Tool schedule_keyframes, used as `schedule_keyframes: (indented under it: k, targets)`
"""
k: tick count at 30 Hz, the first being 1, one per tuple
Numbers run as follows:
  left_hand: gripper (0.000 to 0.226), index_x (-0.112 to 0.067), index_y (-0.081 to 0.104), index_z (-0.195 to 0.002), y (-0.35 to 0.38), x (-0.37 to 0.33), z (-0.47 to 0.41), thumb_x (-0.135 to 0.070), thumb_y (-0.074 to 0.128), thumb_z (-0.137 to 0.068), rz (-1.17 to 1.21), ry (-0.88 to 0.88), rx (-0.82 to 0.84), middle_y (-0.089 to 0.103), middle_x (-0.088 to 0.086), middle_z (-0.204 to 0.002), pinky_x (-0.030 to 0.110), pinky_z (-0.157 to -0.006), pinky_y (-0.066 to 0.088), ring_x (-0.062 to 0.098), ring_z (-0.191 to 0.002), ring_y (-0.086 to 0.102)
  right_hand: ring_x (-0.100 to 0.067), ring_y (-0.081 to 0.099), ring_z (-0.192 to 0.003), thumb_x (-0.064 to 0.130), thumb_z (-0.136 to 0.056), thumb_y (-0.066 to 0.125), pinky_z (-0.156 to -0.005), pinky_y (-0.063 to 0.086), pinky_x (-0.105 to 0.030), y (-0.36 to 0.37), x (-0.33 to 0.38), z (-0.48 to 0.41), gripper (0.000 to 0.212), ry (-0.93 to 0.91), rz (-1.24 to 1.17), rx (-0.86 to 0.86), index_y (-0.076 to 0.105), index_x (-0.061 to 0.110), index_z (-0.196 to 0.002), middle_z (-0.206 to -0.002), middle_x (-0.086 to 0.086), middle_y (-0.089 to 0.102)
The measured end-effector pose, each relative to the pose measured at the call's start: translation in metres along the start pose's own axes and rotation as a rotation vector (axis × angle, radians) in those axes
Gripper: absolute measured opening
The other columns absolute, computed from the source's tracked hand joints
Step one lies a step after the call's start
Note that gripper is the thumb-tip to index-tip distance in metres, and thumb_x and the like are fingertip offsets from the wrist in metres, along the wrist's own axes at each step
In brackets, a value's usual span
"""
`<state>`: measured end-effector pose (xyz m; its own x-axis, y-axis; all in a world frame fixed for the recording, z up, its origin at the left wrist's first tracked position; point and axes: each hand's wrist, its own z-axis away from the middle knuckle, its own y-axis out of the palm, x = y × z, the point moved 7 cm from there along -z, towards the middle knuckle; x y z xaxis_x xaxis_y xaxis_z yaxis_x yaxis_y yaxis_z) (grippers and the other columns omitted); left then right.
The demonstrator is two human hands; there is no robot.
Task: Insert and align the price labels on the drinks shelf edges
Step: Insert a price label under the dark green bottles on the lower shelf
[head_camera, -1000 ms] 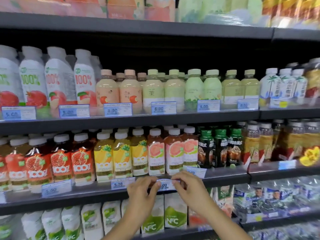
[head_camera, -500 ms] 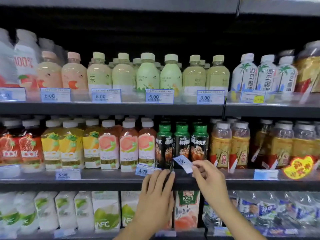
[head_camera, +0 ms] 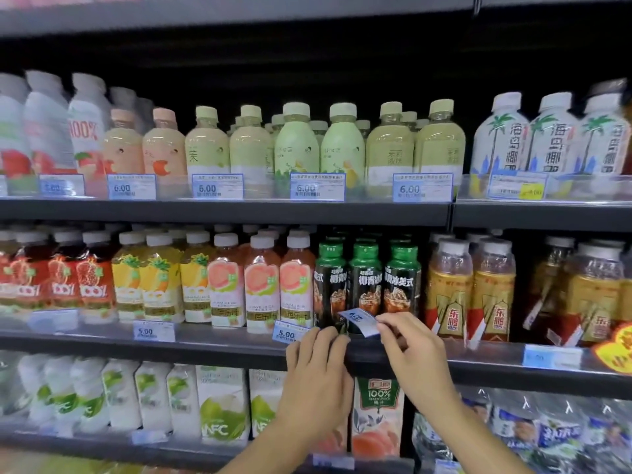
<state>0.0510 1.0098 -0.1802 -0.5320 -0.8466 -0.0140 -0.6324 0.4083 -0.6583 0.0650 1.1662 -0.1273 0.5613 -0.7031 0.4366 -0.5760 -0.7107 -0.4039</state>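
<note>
- Pinching one end of a small white paper price label with a blue band, marked 6.00 [head_camera: 358,319], the right hand [head_camera: 415,357] has thumb and forefinger clamped on it. The free end points left and up, so the label hangs tilted just above the front edge of the dark grey middle shelf [head_camera: 222,345], not yet seated.
- The left hand [head_camera: 318,374] reaches up from below with fingers [head_camera: 325,336] close together and fairly straight. Their tips rest on the shelf's front lip just left of the label and grip nothing. They probably steady or ease open the holder strip there, though I cannot tell whether it is being pulled.
- The label is held in front of three black iced-coffee bottles with green caps [head_camera: 365,285], probably because that price belongs to them.
- A matching white-and-blue label marked 5.00 [head_camera: 286,332] sits in the front edge just to the left, beneath pink guava juice bottles [head_camera: 261,289]. It gives a line to level the new one against.
- Next, the label's lower edge needs tucking in, then sliding square.
</note>
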Motion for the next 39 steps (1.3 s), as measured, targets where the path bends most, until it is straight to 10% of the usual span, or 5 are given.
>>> schedule_keyframes:
  k: [6,19,39]
  targets:
    - [0.043,-0.017,0.054,-0.127,0.005,0.003,0.003,-0.026,0.053,-0.085,0.019,0.002,0.005,0.051,0.002,-0.13,0.042,-0.099,0.035,0.025,-0.123,0.048,-0.001,0.061,-0.096,0.006,-0.09,0.064,-0.087,0.05,-0.019,-0.001,0.007,-0.002,0.022,-0.112,0.058,0.051,0.071,0.012,-0.11,-0.102,0.008,0.065]
    - [0.046,-0.017,0.054,-0.128,0.003,0.003,0.004,-0.025,0.059,-0.084,-0.008,0.038,-0.011,0.051,0.003,-0.132,0.041,-0.096,0.033,0.026,-0.123,0.049,-0.015,0.049,-0.088,-0.001,-0.075,0.075,-0.054,0.051,-0.026,0.02,0.001,0.01,0.041,-0.213,0.526,0.288,0.069,0.014,-0.113,-0.098,0.002,0.053]
    - [0.024,-0.02,0.062,-0.119,-0.04,0.097,0.001,-0.018,0.061,-0.095,0.044,-0.103,-0.154,0.062,-0.005,-0.115,0.037,-0.094,0.038,0.021,-0.108,0.054,-0.012,0.06,-0.095,0.012,-0.089,0.066,-0.067,0.055,-0.025,0.086,0.058,-0.001,0.026,-0.206,0.327,0.239,0.068,0.019,-0.114,-0.103,0.009,0.062]
